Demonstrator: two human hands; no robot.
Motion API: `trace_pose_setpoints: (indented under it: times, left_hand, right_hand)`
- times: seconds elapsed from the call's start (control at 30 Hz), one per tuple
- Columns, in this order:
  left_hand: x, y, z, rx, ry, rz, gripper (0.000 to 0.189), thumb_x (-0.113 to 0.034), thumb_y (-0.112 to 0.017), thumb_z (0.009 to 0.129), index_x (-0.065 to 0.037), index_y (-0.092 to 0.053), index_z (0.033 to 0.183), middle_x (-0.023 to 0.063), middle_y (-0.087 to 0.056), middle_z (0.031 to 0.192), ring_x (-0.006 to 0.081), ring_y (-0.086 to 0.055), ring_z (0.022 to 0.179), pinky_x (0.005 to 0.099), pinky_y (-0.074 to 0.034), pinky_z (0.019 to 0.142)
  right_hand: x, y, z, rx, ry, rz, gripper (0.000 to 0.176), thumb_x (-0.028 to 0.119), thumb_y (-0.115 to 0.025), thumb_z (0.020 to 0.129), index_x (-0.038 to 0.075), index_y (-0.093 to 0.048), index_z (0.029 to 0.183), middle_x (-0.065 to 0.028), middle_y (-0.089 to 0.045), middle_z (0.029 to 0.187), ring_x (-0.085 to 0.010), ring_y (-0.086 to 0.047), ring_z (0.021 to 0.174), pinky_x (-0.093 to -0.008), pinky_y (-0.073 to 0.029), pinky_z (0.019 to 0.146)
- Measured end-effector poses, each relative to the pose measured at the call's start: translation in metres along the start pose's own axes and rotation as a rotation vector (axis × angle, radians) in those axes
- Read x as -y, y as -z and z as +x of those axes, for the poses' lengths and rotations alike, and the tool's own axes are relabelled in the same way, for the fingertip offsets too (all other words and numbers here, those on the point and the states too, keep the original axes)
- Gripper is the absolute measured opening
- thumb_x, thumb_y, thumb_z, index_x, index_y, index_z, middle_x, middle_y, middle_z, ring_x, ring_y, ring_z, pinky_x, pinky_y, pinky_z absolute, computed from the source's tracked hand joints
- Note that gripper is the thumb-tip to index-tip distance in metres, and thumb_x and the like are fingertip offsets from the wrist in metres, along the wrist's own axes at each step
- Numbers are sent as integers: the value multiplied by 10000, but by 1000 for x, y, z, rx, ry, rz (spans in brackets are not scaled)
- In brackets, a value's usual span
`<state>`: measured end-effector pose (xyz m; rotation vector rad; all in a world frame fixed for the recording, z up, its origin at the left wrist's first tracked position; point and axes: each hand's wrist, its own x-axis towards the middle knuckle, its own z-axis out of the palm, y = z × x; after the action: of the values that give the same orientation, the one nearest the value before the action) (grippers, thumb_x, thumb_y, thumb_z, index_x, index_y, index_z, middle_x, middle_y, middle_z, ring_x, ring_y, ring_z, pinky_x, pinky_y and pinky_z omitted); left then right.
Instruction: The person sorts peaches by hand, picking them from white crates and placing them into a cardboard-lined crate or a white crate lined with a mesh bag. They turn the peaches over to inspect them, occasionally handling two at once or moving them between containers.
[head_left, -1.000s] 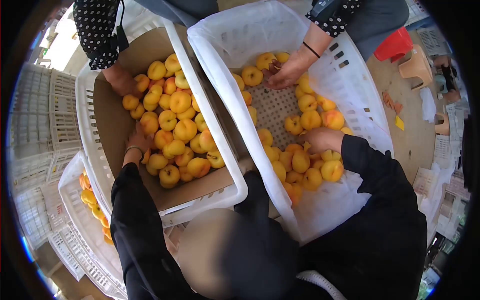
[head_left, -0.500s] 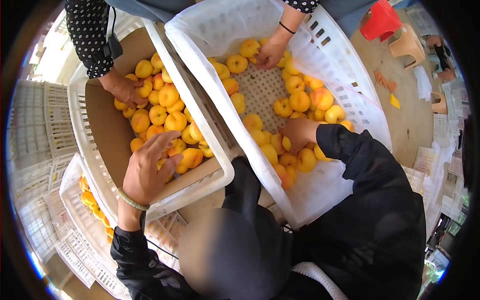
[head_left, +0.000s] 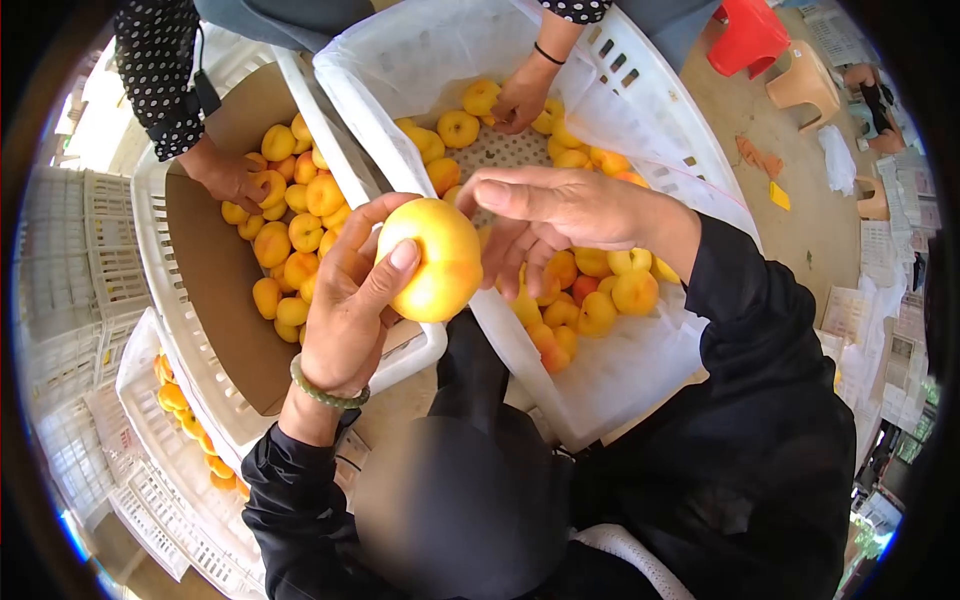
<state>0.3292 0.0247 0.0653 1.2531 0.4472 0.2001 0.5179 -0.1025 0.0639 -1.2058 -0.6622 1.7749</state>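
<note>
My left hand (head_left: 345, 295) grips a large yellow peach (head_left: 432, 262), thumb across its front, raised above the gap between the two crates. Just to the right of this fruit, my right hand (head_left: 560, 222) is open with fingers spread and nothing in it. Below my right hand stands a white crate lined with thin white sheeting (head_left: 640, 345), holding many yellow peaches (head_left: 597, 314). On the left, a white crate with a cardboard lining (head_left: 215, 330) holds more yellow-orange peaches (head_left: 305, 232), heaped toward its right side.
Across from me, a co-worker's hand (head_left: 228, 178) touches peaches in the left crate; their other hand (head_left: 520, 98) reaches into the right crate. Another crate of peaches (head_left: 172, 397) sits at lower left. Red (head_left: 745, 38) and beige (head_left: 803, 88) stools stand at upper right.
My left hand has moved right from over the left crate and now holds a peach. My right hand has risen out of the right crate beside it and opened.
</note>
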Motion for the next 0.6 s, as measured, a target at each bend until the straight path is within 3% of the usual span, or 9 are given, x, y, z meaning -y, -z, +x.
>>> trace_pose_setpoints:
  times: [0.03,0.1,0.13,0.17,0.27,0.33,0.4,0.47,0.6]
  left_hand:
    - [-1,2,-3,-30,120,-116,450,-203,-600,891,-40,-408,1263,107,-567,1101,174,-603,951,296,-527,781]
    - [1,12,-8,-95,253,-218,402,-201,-571,911,-39,-419,1246,95,-573,1087,154,-606,917,280,-540,727]
    - [6,17,-8,-86,247,-199,373,-202,-561,919,-37,-434,1228,84,-572,1070,143,-602,910,273,-535,741]
    - [12,19,-8,-96,216,-210,359,-230,-526,934,-41,-442,1228,83,-566,1062,159,-606,914,299,-542,754]
    - [14,24,-9,-79,191,-248,352,-282,-470,958,-36,-462,1210,79,-559,1051,167,-600,925,316,-540,782]
    - [15,28,-14,-66,208,-270,360,-307,-450,966,-28,-475,1192,76,-557,1050,159,-591,931,309,-532,796]
    - [13,41,-18,8,221,-217,389,-349,-408,977,-17,-499,1157,72,-564,1031,147,-580,949,296,-520,803]
    - [1,57,-27,-54,260,-115,411,-378,-410,973,-10,-525,1114,59,-577,968,130,-577,921,271,-488,819]
    - [-3,141,-19,181,104,774,438,-416,-544,908,0,-601,1031,54,-601,921,117,-557,841,256,-442,790]
  right_hand:
    - [-6,20,5,15,-45,3,472,475,-482,915,21,-521,1038,-147,-645,901,-189,-645,736,-276,-520,615]
    - [-54,67,33,-119,-186,-417,341,298,-531,894,32,-514,1106,-107,-640,838,-189,-631,735,-302,-512,648]
    - [-87,85,42,-101,-145,-862,370,180,-618,781,28,-526,1105,-120,-638,906,-223,-628,798,-325,-505,704]
    - [-114,90,42,-81,-266,-1097,495,147,-678,699,27,-508,1149,-146,-624,992,-260,-610,897,-349,-489,783]
    - [-171,86,49,84,-281,-1226,563,135,-696,658,47,-501,1179,-193,-576,1090,-346,-568,1002,-387,-459,857]
    - [-187,80,52,-52,-288,-1322,555,129,-707,640,53,-515,1155,-183,-561,1053,-368,-548,1010,-408,-463,838]
    - [-187,81,51,-26,-188,-1398,547,125,-720,628,51,-528,1135,-171,-547,1018,-370,-535,1011,-418,-465,827]
    - [-185,78,50,-8,-283,-1388,525,91,-712,633,43,-541,1127,-181,-511,1113,-349,-520,1059,-405,-452,864]
    - [-184,80,56,30,-178,-1487,600,122,-749,586,44,-550,1146,-182,-555,1064,-340,-545,1032,-395,-453,863]
